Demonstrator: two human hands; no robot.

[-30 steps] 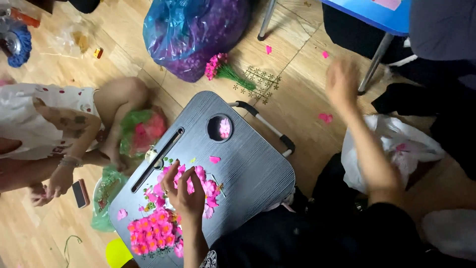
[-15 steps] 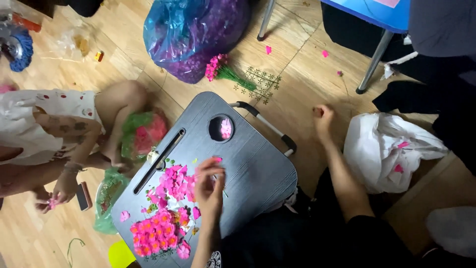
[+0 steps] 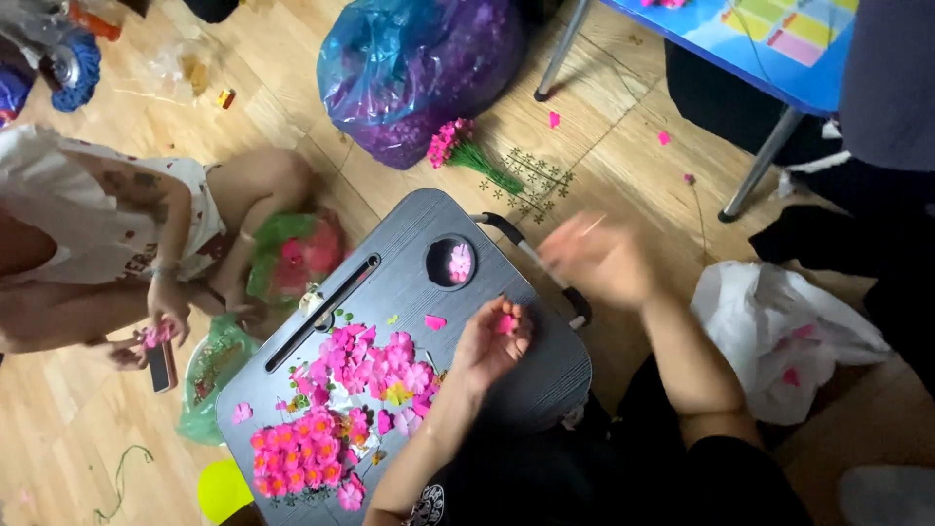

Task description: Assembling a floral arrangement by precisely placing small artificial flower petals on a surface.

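Over a dark lap tray (image 3: 526, 380) on a wooden floor, the left hand (image 3: 492, 341) is now lifting palm-up, fingers curling loosely around a small pink flower (image 3: 505, 323) it was earlier pressing among the pile of pink blossoms (image 3: 365, 365). The right hand (image 3: 594, 258), blurred, has swung in from the floor toward the tray's edge; its grip cannot be made out. Beside the tray, another person's hand (image 3: 168, 310) is holding pink petals.

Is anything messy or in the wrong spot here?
Yes. A few pink petals lie scattered on the wooden floor near the blue table's leg, away from the pink flower pile on the grey lap tray. One flower sits in the tray's round cup hole.
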